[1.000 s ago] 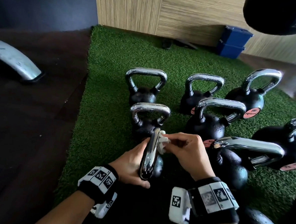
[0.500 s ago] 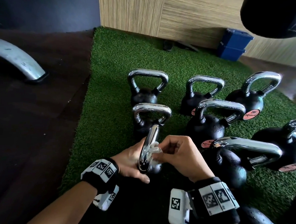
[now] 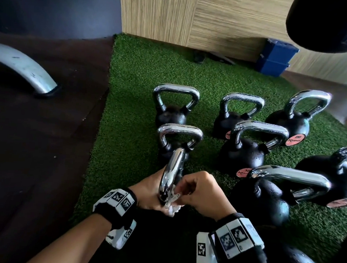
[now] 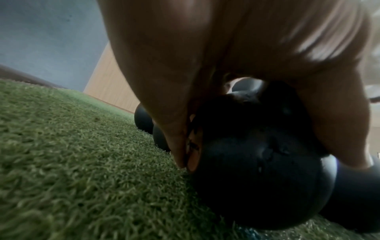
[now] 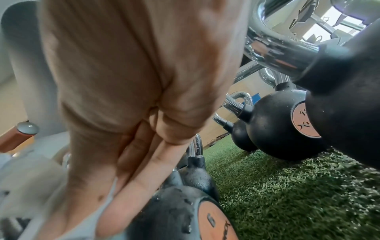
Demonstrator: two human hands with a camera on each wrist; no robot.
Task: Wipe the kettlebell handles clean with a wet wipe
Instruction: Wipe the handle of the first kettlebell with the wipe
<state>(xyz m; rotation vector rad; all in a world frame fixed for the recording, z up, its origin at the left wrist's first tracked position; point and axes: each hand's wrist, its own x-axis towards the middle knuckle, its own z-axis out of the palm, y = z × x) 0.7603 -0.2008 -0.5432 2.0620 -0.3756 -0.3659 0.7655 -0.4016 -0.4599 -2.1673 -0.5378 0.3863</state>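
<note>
The small black kettlebell (image 3: 183, 172) stands on the green turf right in front of me, its chrome handle (image 3: 172, 172) seen edge-on. My left hand (image 3: 154, 191) grips it from the left; in the left wrist view the fingers and thumb curl round the black ball (image 4: 257, 170). My right hand (image 3: 185, 191) pinches a crumpled white wet wipe (image 3: 172, 204) against the near, lower end of the handle. The right wrist view shows curled fingers above the ball (image 5: 174, 214) and the wipe (image 5: 30, 178) as a pale blur.
Several more chrome-handled kettlebells stand on the turf (image 3: 129, 108), beyond and to the right; the nearest big one (image 3: 266, 198) is close to my right wrist. Blue boxes (image 3: 274, 58) sit by the wooden wall. A silver curved machine leg (image 3: 24, 71) rests on the dark floor at left.
My right hand has slid the wipe along the handle from its far top end down to the near lower end. The left hand stays on the kettlebell.
</note>
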